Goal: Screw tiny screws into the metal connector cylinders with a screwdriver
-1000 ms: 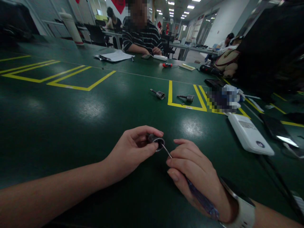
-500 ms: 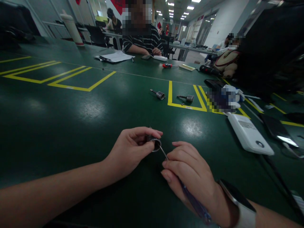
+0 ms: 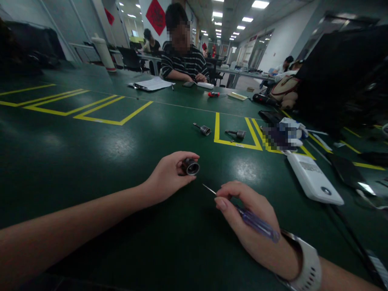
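The metal cup [image 3: 192, 166] was in the left hand [image 3: 166, 178], above the worktop [image 3: 157, 137], its round open end facing the wearer's right hand side and the camera. The left hand's fingers held it, pinched between thumb and forefinger. Just beside it, near but apart from the rim, was the tip of a thin screwdriver [image 3: 260, 226]. The right hand [image 3: 254, 244] had its fingers closed on that tool, thumb and forefinger at the shaft, the purple translucent handle lying along the palm. A watch [image 3: 312, 262] with a pale strap circled the right wrist. Farther off, one stemmed part [image 3: 205, 129] lay just left of a yellow tape outline [image 3: 238, 145], and a second stemmed part [image 3: 240, 134] lay inside it. A white device [image 3: 315, 178] rested to the right. Across the worktop sat a person [image 3: 184, 64] in a striped top, near some papers [image 3: 154, 83] and a red-handled screwdriver [image 3: 214, 94].
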### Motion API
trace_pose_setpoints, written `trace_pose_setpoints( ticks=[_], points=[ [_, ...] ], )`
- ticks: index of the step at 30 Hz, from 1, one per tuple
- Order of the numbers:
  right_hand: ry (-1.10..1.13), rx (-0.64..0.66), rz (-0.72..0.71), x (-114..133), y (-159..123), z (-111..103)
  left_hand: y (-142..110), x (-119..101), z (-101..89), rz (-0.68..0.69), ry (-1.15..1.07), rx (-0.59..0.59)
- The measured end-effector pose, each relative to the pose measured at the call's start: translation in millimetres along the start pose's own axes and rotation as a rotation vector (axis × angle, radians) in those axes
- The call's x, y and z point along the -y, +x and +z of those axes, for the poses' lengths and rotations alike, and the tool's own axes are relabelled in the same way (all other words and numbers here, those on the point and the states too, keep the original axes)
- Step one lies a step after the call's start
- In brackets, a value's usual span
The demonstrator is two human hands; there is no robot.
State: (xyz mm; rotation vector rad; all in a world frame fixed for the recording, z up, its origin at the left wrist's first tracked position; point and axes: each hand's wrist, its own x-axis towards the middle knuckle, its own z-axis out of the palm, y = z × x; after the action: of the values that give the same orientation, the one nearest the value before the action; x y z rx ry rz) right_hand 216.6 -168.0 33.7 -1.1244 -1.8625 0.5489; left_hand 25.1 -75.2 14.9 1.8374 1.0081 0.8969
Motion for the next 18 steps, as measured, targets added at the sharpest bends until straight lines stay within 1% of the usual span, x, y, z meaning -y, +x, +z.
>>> trace_pose_setpoints(
  ticks=[2, 4, 6, 8, 10, 12, 14, 16, 18],
  points=[
    [0.117, -0.005, 0.175, -1.1, 9.9, 1.0, 15.3, 10.2, -11.2, 0.162, 0.296, -0.057],
    [0.256, 0.023, 0.291, -5.5, 23.4, 2.9, 31.4, 18.8, -19.8, 0.27, 0.495, -0.106],
    [0.379, 0.064, 0.322, -13.2, 38.8, 5.4, 45.9, 24.9, -24.6, 0.304, 0.623, -0.148],
    [0.501, 0.04, 0.303, -22.8, 53.9, 8.8, 57.2, 29.0, -26.5, 0.3, 0.713, -0.187],
    [0.633, 0.005, 0.273, -32.1, 67.1, 13.2, 65.1, 32.1, -27.4, 0.278, 0.761, -0.229],
    [0.744, 0.002, 0.251, -39.3, 77.2, 18.2, 70.2, 35.1, -29.0, 0.276, 0.786, -0.25],
    [0.81, 0.014, 0.247, -44.0, 83.7, 23.4, 73.3, 37.8, -31.4, 0.301, 0.793, -0.252],
    [0.832, 0.028, 0.26, -47.1, 86.6, 28.1, 74.6, 39.7, -33.7, 0.323, 0.763, -0.231],
    [0.823, 0.056, 0.269, -50.0, 86.4, 31.8, 74.6, 40.5, -34.9, 0.299, 0.673, -0.172]
  ],
)
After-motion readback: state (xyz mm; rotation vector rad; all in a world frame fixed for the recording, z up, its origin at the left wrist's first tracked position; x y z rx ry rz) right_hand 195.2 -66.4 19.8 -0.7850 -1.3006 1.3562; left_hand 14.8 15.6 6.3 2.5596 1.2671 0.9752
